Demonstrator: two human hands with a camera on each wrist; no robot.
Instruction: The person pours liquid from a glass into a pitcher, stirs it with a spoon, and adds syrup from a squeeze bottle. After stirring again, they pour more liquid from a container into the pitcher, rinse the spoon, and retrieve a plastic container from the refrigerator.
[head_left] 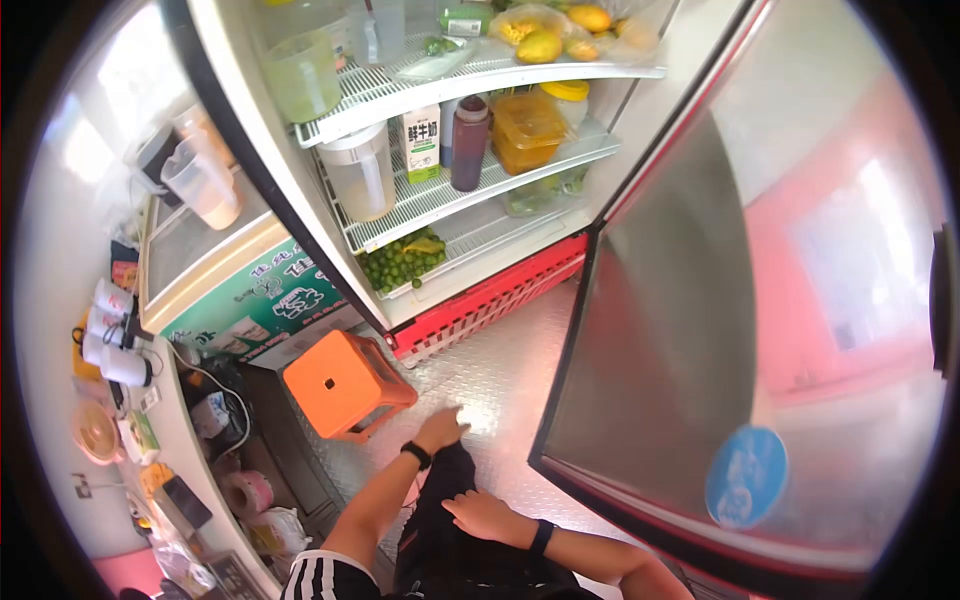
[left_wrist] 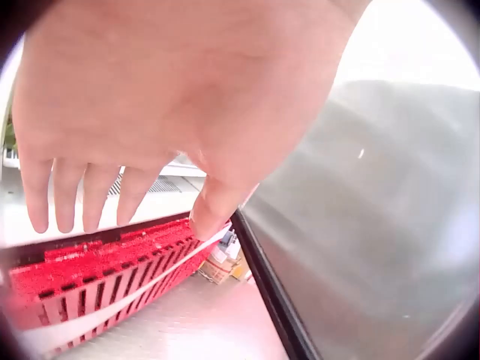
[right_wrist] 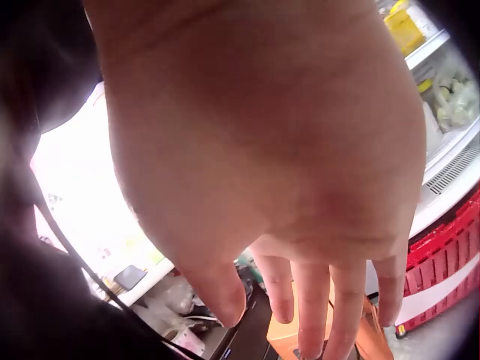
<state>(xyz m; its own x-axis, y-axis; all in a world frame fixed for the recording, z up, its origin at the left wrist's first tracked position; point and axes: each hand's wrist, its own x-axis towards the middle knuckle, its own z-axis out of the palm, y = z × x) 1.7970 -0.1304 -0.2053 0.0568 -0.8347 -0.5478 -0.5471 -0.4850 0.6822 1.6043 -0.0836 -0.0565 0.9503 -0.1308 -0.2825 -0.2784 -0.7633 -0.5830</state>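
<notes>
My left hand (head_left: 440, 430) is held over the floor, right of the orange stool (head_left: 330, 383), touching nothing that I can see. In the left wrist view its fingers hang straight and the palm (left_wrist: 172, 97) is empty. The right hand (head_left: 485, 515) is low in front of my dark clothing; whether it touches the cloth is unclear. Its fingers are spread and relaxed around an empty palm (right_wrist: 277, 150). Ahead is a fridge with its glass door (head_left: 650, 330) swung out to the right. Shelves hold a milk carton (head_left: 422, 145), a dark bottle (head_left: 469, 145) and green fruit (head_left: 400, 262).
A red slatted base (head_left: 490, 305) runs below the fridge. The metal floor (head_left: 500, 375) lies between stool and door. At left, a long counter (head_left: 195, 420) carries cups and a phone (head_left: 187, 502), with bags and a paper roll (head_left: 246, 492) beneath.
</notes>
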